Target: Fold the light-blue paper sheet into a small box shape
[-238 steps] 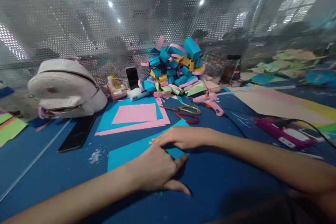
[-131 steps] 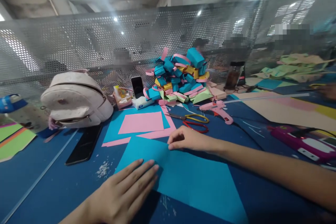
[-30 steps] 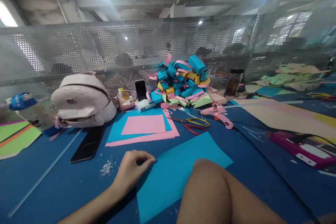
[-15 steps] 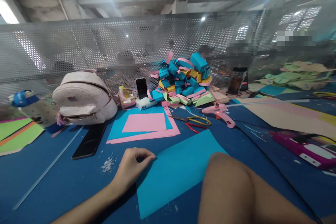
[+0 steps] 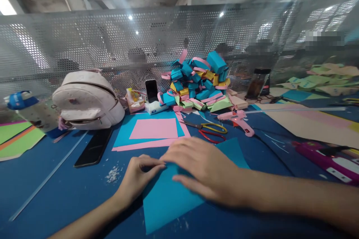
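A sheet of blue paper [image 5: 174, 198] lies slantwise on the dark blue table in front of me. My left hand [image 5: 141, 175] pinches its upper left edge between thumb and fingers. Across the sheet reaches my right hand [image 5: 199, 168], its fingertips at the same edge, close beside the left hand's. Thumb and fingers of the right hand are apart, the fingers lying over the paper. The hand and forearm hide the middle and right part of the sheet. Scissors [image 5: 207, 130] with yellow and red handles rest just beyond the right hand.
Beyond my hands are pink paper [image 5: 154, 129], a heap of folded paper strips [image 5: 196, 82] and a pink glue gun [image 5: 238, 119] with a cord. A white backpack [image 5: 86, 101], a black phone [image 5: 94, 148] and a bottle [image 5: 36, 114] stand left; a purple power strip [image 5: 325, 160] lies right.
My right hand has come in from the right front and now lies over the blue paper beside my left hand. The left hand keeps its pinch. The view has shifted slightly.
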A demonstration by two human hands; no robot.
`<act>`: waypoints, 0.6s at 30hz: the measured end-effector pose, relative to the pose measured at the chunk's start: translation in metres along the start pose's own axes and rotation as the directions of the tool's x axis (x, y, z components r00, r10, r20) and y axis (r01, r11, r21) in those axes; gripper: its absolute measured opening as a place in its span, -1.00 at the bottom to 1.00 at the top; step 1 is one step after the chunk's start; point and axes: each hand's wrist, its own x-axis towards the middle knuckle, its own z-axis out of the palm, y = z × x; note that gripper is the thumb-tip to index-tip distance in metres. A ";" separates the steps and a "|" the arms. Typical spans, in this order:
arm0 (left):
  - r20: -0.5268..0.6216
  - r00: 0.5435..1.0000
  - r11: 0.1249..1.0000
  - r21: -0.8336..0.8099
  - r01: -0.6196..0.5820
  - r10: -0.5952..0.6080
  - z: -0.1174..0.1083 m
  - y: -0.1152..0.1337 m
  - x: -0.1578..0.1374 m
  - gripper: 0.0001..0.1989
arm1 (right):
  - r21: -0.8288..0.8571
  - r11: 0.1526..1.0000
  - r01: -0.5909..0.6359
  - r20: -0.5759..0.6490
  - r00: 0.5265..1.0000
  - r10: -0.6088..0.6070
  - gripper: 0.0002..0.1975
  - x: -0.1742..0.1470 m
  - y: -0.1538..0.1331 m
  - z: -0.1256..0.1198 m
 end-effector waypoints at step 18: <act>0.006 0.659 0.518 0.614 -0.596 0.752 -0.044 0.069 -0.005 -0.86 | -0.052 0.998 0.018 -0.400 0.916 -0.037 -0.86 -0.019 0.025 -0.024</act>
